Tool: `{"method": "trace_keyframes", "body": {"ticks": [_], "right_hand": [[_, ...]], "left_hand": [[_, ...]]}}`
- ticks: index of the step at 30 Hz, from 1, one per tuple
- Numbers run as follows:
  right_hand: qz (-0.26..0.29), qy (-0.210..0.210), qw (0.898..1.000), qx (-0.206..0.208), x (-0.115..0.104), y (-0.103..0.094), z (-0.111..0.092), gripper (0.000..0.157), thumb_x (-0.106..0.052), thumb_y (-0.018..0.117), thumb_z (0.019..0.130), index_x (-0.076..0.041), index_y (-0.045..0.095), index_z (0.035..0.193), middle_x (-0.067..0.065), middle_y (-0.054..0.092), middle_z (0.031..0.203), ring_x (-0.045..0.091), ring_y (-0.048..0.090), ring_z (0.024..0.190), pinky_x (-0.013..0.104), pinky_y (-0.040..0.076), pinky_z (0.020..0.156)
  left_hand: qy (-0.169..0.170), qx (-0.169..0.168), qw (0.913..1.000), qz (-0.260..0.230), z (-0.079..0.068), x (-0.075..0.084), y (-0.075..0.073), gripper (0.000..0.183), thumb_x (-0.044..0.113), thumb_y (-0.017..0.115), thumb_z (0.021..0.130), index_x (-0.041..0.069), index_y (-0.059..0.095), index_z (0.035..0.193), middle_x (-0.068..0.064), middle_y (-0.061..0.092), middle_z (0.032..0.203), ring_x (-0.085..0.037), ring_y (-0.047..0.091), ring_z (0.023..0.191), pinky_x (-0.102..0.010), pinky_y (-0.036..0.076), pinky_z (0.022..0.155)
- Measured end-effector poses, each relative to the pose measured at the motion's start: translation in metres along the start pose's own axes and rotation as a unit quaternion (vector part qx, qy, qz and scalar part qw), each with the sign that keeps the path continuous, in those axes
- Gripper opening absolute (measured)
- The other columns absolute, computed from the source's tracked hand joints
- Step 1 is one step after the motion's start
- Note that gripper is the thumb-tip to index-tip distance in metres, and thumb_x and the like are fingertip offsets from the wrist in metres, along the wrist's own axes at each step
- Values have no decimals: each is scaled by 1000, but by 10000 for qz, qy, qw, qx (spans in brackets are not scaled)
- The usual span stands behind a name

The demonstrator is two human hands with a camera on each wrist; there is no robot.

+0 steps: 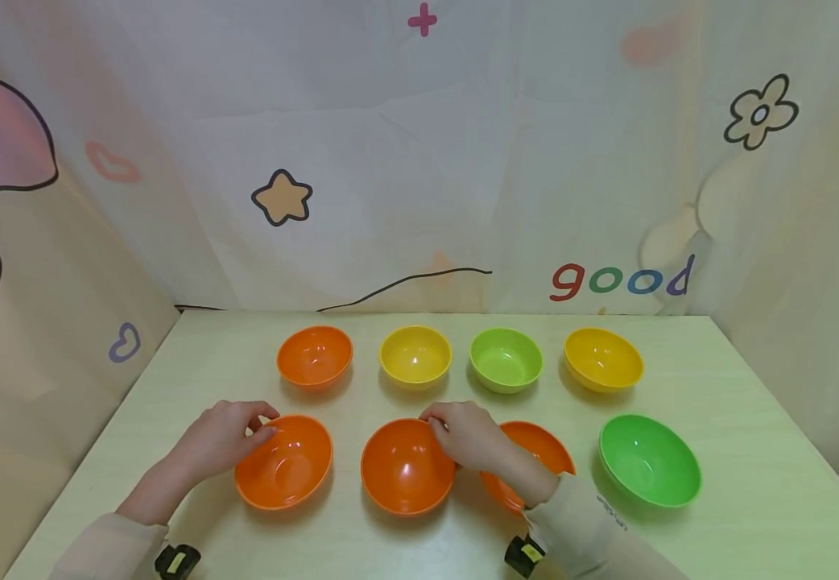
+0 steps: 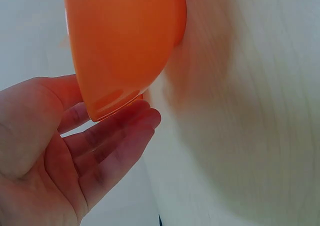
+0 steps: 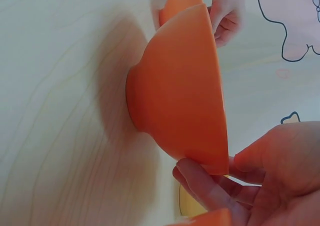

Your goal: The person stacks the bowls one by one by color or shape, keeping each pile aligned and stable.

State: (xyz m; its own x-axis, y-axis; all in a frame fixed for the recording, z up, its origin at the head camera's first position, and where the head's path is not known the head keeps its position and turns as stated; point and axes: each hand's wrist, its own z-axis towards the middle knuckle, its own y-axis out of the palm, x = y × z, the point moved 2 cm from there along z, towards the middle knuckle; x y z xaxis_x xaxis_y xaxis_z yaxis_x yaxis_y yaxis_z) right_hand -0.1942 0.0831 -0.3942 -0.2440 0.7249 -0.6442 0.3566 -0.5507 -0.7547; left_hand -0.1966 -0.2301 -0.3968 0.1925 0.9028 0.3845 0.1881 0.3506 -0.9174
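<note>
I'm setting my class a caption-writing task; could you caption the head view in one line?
Left hand holds one orange bowl, right hand a second orange bowl, with six more bowls on the table.

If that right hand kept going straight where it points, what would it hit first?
Most likely the second orange bowl from the left, in the front row: the right hand holds it by the rim, though depth is unclear.

From above the desk [image 1: 347, 548], the head view faces forward and down. Both wrist views sit close to the fingers [image 2: 115, 163], rolled sideways. Head and right wrist share the second front bowl [image 1: 401, 475] from left.
</note>
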Motion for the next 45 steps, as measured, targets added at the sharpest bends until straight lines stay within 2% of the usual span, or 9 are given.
{"method": "trace_keyframes", "body": {"ticks": [15,31,45], "right_hand": [[28,-45,10000,38,2,1,1,23,-6,46,94,-4,65,107,7,62,89,10,51,47,20,46,43],[74,15,10000,59,3,2,1,24,-2,45,93,-5,65,107,9,63,94,11,53,49,20,47,44],[33,-7,10000,92,5,3,1,25,0,45,91,-5,64,107,9,62,93,11,52,47,19,47,43]], "left_hand": [[120,-3,9998,-161,0,6,0,13,12,66,83,9,68,96,2,56,68,-12,46,55,-22,42,49],[53,-45,9997,-237,2,7,-1,17,1,61,82,6,68,97,-2,57,70,-13,47,56,-22,46,51],[122,-19,9999,-30,5,11,-2,16,-1,64,80,7,69,92,-1,57,69,-13,47,57,-22,46,51]]}}
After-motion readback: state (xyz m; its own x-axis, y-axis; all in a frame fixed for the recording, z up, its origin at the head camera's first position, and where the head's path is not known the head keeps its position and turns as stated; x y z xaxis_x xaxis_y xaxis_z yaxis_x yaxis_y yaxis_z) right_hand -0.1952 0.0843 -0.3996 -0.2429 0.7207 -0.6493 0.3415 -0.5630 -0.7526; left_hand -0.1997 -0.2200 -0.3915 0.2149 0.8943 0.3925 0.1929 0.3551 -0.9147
